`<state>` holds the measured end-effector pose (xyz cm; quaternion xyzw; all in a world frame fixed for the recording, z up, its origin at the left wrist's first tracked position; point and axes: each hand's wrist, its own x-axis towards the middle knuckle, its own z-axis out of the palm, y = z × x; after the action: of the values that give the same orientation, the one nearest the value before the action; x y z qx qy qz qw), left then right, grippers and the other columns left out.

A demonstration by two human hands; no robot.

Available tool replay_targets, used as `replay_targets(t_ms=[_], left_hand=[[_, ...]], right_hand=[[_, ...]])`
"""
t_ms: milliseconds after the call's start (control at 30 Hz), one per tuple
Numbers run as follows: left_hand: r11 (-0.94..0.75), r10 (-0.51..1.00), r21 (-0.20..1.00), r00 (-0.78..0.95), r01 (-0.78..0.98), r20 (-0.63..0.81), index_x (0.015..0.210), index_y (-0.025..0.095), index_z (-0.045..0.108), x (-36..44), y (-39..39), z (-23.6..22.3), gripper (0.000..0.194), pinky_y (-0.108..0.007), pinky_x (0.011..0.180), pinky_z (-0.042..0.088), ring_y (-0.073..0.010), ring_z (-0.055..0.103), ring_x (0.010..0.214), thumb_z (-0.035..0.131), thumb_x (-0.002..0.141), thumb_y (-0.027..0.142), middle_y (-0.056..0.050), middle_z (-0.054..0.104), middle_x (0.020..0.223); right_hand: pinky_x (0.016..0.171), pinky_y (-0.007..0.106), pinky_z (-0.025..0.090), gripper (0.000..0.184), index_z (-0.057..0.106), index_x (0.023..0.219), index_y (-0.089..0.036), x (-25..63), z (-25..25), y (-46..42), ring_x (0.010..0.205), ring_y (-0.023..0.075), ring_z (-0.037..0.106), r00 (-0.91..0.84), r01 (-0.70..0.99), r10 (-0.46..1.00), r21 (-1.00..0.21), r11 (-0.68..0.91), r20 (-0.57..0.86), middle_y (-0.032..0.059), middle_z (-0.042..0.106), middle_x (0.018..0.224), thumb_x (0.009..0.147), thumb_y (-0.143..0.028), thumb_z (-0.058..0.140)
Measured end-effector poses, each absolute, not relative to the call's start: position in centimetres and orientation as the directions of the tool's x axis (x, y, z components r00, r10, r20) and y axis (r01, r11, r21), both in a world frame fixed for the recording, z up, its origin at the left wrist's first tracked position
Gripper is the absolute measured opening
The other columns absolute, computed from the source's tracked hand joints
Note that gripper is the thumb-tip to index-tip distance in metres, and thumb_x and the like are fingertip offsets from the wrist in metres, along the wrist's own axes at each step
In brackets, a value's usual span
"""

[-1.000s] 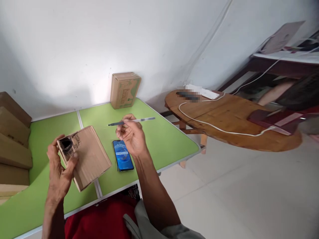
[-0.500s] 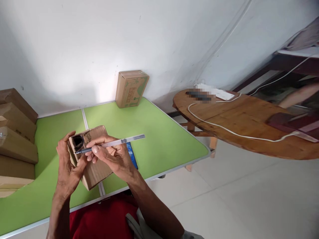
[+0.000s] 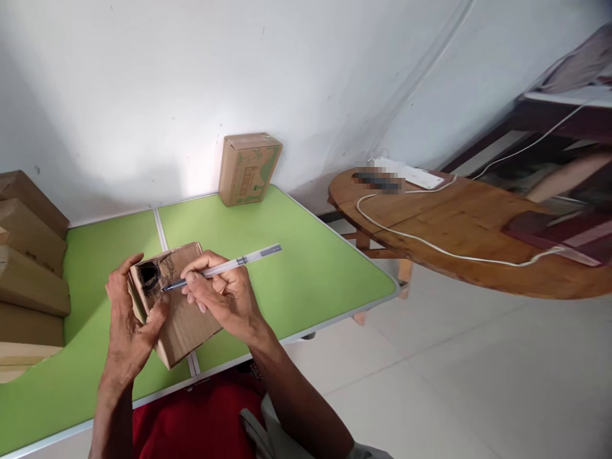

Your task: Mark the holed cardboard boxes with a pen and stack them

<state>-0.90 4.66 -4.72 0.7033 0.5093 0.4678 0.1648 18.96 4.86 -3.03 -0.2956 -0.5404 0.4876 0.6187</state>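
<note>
In the head view, a pale wall [image 3: 143,95] with small marks runs behind a green counter [image 3: 296,274], which is crossed by a light seam. On our side of the counter, near its front edge, we have a small cardboard box [image 3: 189,325], tilted between our two hands. Our left hand [image 3: 125,335] is at the box's 9 o'clock, clasping it with the thumb over the upper face and the fingers round the far edge. Our right hand [image 3: 232,303] is over the box's 2 to 3 o'clock side, thumb and fingers pinching a slim clear pen [image 3: 261,253]. The pen's dark tip points down at the upper face, just beside a black patch [image 3: 149,273] near the 11 o'clock corner; we cannot tell whether the tip touches.

Out at 1 o'clock from the box we hold, a printed carton [image 3: 248,172] stands upright near the wall. At 9 o'clock, more brown boxes [image 3: 33,274] are stacked. Between 2 and 3 o'clock, apart from the counter, a wooden table [image 3: 454,236] bears a white cord [image 3: 430,245] and a white strip [image 3: 411,173]; beyond it, a person's forearm [image 3: 568,175] shows, blurred.
</note>
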Motion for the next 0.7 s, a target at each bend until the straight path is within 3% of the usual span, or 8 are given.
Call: replay_targets(t_ms=[300, 433, 533, 600, 667, 700], left_hand=[[-0.420, 0.874, 0.705, 0.046, 0.571, 0.484, 0.158, 0.030, 0.056, -0.5, 4.6, -4.5, 0.065, -0.054, 0.111, 0.050, -0.0350, 0.059, 0.130, 0.072, 0.098, 0.048, -0.012, 0.063, 0.142], [-0.395, 0.885, 0.730, 0.020, 0.558, 0.464, 0.155, 0.029, 0.057, -0.6, 4.7, -4.5, 0.067, -0.056, 0.114, 0.048, -0.0359, 0.059, 0.132, 0.074, 0.095, 0.053, -0.012, 0.064, 0.144], [-0.324, 0.916, 0.791, -0.036, 0.519, 0.399, 0.154, 0.029, 0.057, -1.2, 4.8, -4.4, 0.073, -0.057, 0.117, 0.048, -0.0377, 0.060, 0.136, 0.076, 0.092, 0.061, -0.013, 0.063, 0.147], [-0.289, 0.929, 0.826, -0.066, 0.484, 0.364, 0.153, 0.028, 0.056, -1.7, 4.9, -4.5, 0.076, -0.058, 0.119, 0.047, -0.0388, 0.060, 0.139, 0.077, 0.090, 0.064, -0.014, 0.062, 0.150], [-0.268, 0.936, 0.847, -0.084, 0.458, 0.341, 0.152, 0.029, 0.056, -2.1, 4.9, -4.5, 0.077, -0.058, 0.119, 0.048, -0.0392, 0.059, 0.141, 0.078, 0.089, 0.065, -0.014, 0.061, 0.151], [-0.259, 0.937, 0.852, -0.095, 0.454, 0.335, 0.151, 0.029, 0.056, -2.3, 5.0, -4.5, 0.076, -0.057, 0.117, 0.049, -0.0392, 0.059, 0.141, 0.078, 0.088, 0.066, -0.013, 0.061, 0.150]], right_hand=[[0.049, 0.022, 0.050, 0.038, 0.071, 0.095, -0.023, 19.2, -3.2, 6.3, 0.061, 0.0136, 0.066, 0.146, -0.288, 0.923, -0.877, 0.384, 0.356, 0.0009, 0.073, 0.077, 0.099, -0.059, 0.079], [0.055, 0.026, 0.057, 0.042, 0.072, 0.102, -0.024, 19.1, -2.5, 7.0, 0.068, 0.0161, 0.070, 0.147, -0.324, 0.899, -0.839, 0.437, 0.412, 0.0011, 0.075, 0.081, 0.096, -0.064, 0.082], [0.060, 0.028, 0.058, 0.045, 0.069, 0.106, -0.026, 20.5, -3.0, 8.4, 0.072, 0.0172, 0.071, 0.278, -0.308, 0.865, -0.815, 0.492, 0.417, 0.0007, 0.074, 0.083, 0.101, -0.070, 0.075], [0.060, 0.026, 0.054, 0.047, 0.064, 0.109, -0.026, 21.9, -4.1, 10.0, 0.072, 0.0167, 0.071, 0.382, -0.139, 0.856, -0.894, 0.426, 0.348, 0.0019, 0.074, 0.087, 0.111, -0.072, 0.056], [0.064, 0.025, 0.052, 0.047, 0.063, 0.111, -0.024, 23.0, -5.6, 11.8, 0.079, 0.0169, 0.073, 0.372, 0.214, 0.900, -0.965, 0.153, 0.226, 0.0049, 0.076, 0.094, 0.120, -0.062, 0.037], [0.067, 0.025, 0.053, 0.045, 0.065, 0.110, -0.022, 23.2, -6.4, 12.6, 0.084, 0.0179, 0.075, 0.339, 0.392, 0.930, -0.920, -0.001, 0.143, 0.0068, 0.078, 0.098, 0.122, -0.054, 0.035]])
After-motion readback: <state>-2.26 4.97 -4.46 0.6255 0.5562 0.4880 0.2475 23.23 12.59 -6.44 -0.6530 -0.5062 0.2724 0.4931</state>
